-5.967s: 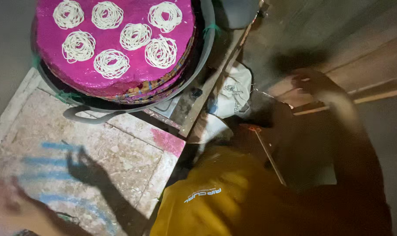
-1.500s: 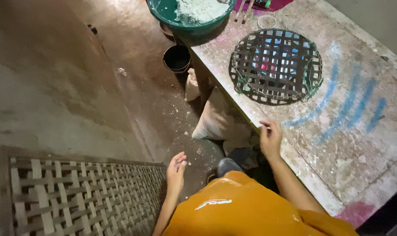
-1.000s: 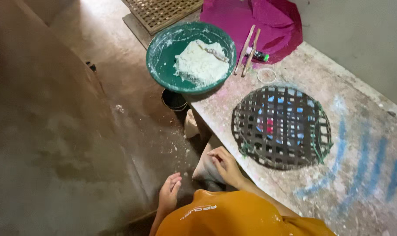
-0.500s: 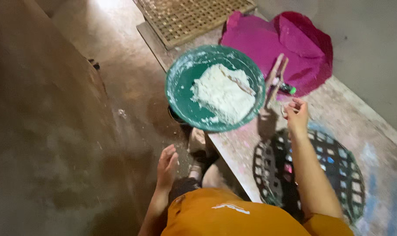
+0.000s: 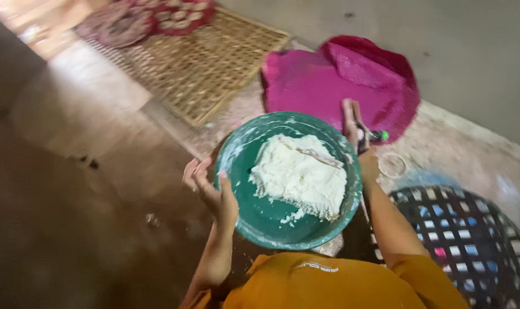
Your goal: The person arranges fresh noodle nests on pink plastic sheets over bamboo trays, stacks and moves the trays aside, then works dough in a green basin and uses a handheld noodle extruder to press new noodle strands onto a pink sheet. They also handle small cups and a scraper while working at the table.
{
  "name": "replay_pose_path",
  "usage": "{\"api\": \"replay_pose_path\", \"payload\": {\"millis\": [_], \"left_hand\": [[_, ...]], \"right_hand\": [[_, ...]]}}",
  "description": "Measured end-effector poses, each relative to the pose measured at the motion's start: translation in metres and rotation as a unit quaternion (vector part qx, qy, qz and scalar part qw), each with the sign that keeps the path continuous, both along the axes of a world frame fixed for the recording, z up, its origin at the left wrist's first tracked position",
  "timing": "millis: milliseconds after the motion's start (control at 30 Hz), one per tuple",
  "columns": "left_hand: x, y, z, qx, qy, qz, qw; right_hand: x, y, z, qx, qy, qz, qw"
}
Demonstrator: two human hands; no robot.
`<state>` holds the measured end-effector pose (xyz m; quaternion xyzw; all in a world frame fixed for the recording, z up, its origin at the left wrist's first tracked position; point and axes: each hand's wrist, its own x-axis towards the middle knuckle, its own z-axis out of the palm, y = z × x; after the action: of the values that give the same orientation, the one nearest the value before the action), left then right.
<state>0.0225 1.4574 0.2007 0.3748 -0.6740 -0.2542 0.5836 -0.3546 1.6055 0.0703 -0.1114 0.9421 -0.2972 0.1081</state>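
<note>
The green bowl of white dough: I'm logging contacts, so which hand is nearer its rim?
Left. The left hand is against the green bowl's left rim, fingers curled beside it. The right hand is at the far right rim, reaching toward sticks on the pink cloth.

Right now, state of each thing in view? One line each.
green bowl: upright on the slab edge, holds white dough.
white dough: heaped, a stick lying on it.
left hand: open, at the bowl's left rim.
right hand: by the bowl's far rim, on a thin tool; grip unclear.
pink cloth: spread flat, rumpled.
dark round mesh tray: lying flat.
woven mat: lying flat.
</note>
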Motion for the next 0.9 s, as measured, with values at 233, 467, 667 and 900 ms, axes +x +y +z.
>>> {"api": "replay_pose_path", "payload": {"millis": [233,467,667,900], "left_hand": [[-0.155,-0.010,0.019,-0.160,-0.156,-0.452,0.864],[-0.378,0.032,-0.076,-0.126,-0.495,-0.497,0.701],[-0.455,0.058,-0.136,-0.103,-0.702,-0.431,0.557],[-0.467,0.065,-0.138,-0.108,-0.732,-0.415,0.529]], "right_hand": [[-0.005,0.109,0.018,-0.279,-0.005,-0.051,0.959],[0.106,0.241,0.063,-0.470,0.078,-0.116,0.871],[0.190,0.297,0.066,-0.477,0.133,-0.177,0.851],[0.241,0.371,0.064,-0.409,0.141,-0.255,0.865]]}}
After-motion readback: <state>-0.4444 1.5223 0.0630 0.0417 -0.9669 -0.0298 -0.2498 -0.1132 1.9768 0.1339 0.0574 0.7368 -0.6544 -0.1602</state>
